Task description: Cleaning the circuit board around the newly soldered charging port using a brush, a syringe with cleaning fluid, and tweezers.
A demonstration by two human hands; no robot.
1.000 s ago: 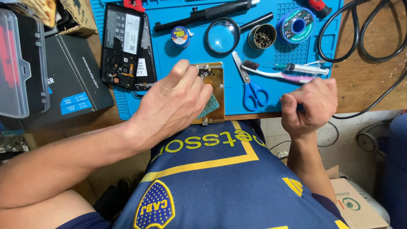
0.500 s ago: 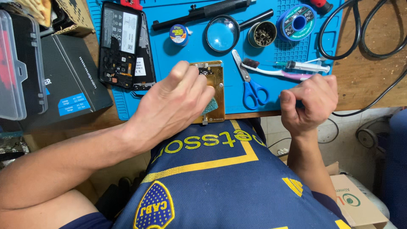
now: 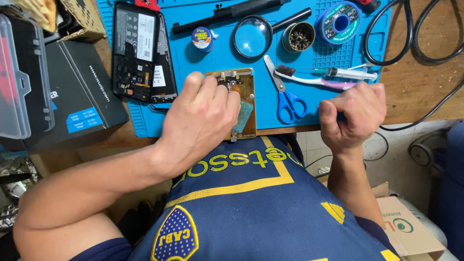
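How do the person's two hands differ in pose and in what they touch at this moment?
The left hand lies over the gold-coloured board holder on the blue mat, fingers curled down onto it; the right hand rests at the mat's near edge, off the holder. The left hand covers much of the holder, while the right hand is a closed fist; whether it grips anything cannot be told. Both are bare.

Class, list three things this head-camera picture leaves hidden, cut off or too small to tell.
1. Head view: much of the gold board holder is hidden beneath the left hand.
2. Whatever the curled right hand grips is hidden by its fingers.
3. The black cable is cut off by the top edge.
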